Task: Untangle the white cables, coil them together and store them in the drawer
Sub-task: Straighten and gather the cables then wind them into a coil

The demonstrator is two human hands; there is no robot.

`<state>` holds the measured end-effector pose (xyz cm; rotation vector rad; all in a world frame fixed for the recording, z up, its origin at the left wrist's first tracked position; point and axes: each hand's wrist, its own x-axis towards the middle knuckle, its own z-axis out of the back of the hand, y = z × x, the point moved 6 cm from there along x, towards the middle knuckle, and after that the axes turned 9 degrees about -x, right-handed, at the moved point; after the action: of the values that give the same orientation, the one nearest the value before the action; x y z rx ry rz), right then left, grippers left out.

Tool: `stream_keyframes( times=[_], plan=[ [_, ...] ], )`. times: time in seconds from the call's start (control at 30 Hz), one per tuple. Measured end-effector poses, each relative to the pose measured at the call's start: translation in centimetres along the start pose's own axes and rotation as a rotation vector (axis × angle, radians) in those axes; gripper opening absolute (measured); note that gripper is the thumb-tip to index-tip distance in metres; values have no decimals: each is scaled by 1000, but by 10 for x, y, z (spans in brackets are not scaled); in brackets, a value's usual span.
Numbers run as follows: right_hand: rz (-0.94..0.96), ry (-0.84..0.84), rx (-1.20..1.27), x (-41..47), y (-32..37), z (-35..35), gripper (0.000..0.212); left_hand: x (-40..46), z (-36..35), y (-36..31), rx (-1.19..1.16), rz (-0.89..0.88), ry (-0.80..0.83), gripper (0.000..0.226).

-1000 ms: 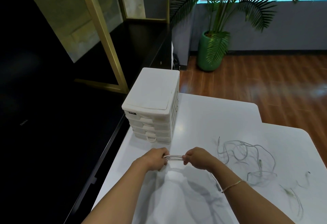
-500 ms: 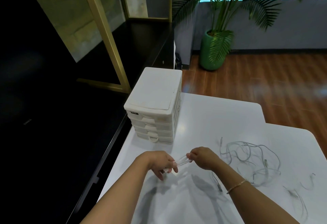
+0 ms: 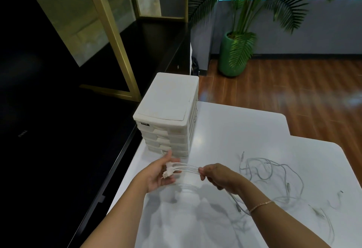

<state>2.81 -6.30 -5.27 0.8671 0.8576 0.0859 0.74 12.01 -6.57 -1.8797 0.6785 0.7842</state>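
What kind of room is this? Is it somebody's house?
Probably an office or a home workroom; I can't tell which. A small white drawer unit sits on a white table, with a potted palm on the wood floor.

Dim room, window glow behind, table glare (soft), wide-angle bending

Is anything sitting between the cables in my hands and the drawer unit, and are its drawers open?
Nothing visible lies on the table between the white cables and the drawer unit. All its drawers look shut, so one must be pulled open first. The loose tangle lies off to the right.
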Motion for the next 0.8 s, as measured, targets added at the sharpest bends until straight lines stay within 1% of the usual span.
stream_keyframes(
  times=[0.07,0.1,0.17,0.23,0.37,0.47,0.6,0.7,0.77,0.8],
  plan=[
    [-17,-32,52,1,-2,-3,34,-3,5,2,-294,-27,25,57],
    [-30,-45,73,2,-4,-4,34,-4,6,4,-405,-34,47,61],
    [-54,-60,90,5,-4,-9,35,-5,8,11,-569,-40,70,65],
    [-54,-64,58,9,-2,-16,36,-2,13,19,-654,-55,24,65],
    [-5,-123,-60,13,1,-21,38,7,16,35,-681,-50,-153,48],
    [24,-180,-145,15,2,-26,39,6,11,46,-626,23,-211,27],
    [44,-242,-207,17,0,-28,39,2,6,49,-652,85,-304,19],
    [74,-255,-240,17,1,-30,38,0,8,50,-702,67,-398,18],
    [90,-265,-278,18,4,-30,36,-3,9,53,-656,89,-432,30],
    [92,-268,-288,18,4,-31,36,-4,6,55,-642,120,-409,35]
  ],
)
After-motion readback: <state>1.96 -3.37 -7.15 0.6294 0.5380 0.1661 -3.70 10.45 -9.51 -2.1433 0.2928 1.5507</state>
